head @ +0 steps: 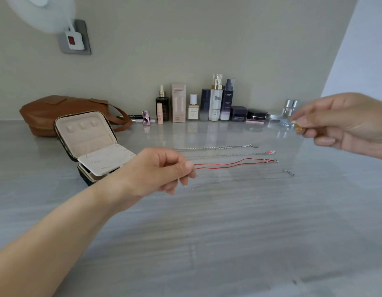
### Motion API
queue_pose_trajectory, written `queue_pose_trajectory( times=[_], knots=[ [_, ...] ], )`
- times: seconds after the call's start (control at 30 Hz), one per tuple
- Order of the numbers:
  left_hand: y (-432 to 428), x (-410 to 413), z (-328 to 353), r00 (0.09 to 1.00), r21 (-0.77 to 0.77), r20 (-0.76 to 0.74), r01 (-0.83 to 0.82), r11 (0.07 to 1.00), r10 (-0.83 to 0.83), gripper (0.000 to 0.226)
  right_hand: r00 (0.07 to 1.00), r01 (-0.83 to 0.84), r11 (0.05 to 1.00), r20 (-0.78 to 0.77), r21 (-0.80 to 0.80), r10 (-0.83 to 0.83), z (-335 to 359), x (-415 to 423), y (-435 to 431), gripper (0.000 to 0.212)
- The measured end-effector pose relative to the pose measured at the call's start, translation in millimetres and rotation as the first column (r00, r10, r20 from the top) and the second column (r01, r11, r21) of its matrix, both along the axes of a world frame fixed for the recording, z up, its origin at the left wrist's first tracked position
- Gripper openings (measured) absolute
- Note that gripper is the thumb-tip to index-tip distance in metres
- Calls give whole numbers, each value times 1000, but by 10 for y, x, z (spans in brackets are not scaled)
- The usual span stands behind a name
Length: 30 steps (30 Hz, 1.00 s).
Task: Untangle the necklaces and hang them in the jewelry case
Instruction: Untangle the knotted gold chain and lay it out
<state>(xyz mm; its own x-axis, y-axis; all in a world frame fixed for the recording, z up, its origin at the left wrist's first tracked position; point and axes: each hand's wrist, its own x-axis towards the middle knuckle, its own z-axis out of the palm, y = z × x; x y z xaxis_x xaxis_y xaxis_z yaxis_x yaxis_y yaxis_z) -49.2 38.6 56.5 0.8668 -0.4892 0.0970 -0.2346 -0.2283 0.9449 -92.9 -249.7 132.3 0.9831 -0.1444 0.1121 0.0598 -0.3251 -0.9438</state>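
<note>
Over the countertop [207, 232], left hand [164, 170] pinches a fine chain [189, 187] by its tail. Right hand [344, 123] pinches an amber pendant [298, 127], presumably the other end. Untangling looks finished; next it needs carrying left to the open jewelry case [87, 133] and hooking.

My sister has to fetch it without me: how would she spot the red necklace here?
On the grey table, right of the open jewelry case, several necklaces lie stretched out side by side. The red necklace is third from the back: the only red cord, between thin silver chains.
</note>
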Motion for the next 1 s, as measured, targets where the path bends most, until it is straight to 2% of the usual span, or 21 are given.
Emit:
queue_pose_trajectory(
  times=[0.07,0.2,0.37,0.57,0.8,0.87,1.0],
  knots=[
    [5,29,-15,1000,113,17,-27,993,25,19,996,43,999,-78,-5,-44,-197,-7,-110,17],
    [7,78,-96,999,317,-27,-30,948,40,19,968,113,987,-212,-113,-135,-734,28,-187,9],
    [43,146,-183,998,476,-14,-55,878,69,16,973,128,964,-160,-235,-168,-1020,106,-173,10],
    [122,131,-68,989,547,-80,-64,835,127,8,986,86,949,-109,-305,-125,-1078,116,-185,13],
    [291,225,40,969,585,-105,-122,802,224,18,988,102,950,-80,-294,-131,-1129,153,-236,13],
    [261,240,3,971,539,-45,-174,824,235,17,988,94,954,-91,-285,-124,-1129,152,-250,15],
    [44,218,-108,950,372,233,-284,884,207,8,995,88,929,-11,-359,-99,-1093,153,-252,14]
  ],
)
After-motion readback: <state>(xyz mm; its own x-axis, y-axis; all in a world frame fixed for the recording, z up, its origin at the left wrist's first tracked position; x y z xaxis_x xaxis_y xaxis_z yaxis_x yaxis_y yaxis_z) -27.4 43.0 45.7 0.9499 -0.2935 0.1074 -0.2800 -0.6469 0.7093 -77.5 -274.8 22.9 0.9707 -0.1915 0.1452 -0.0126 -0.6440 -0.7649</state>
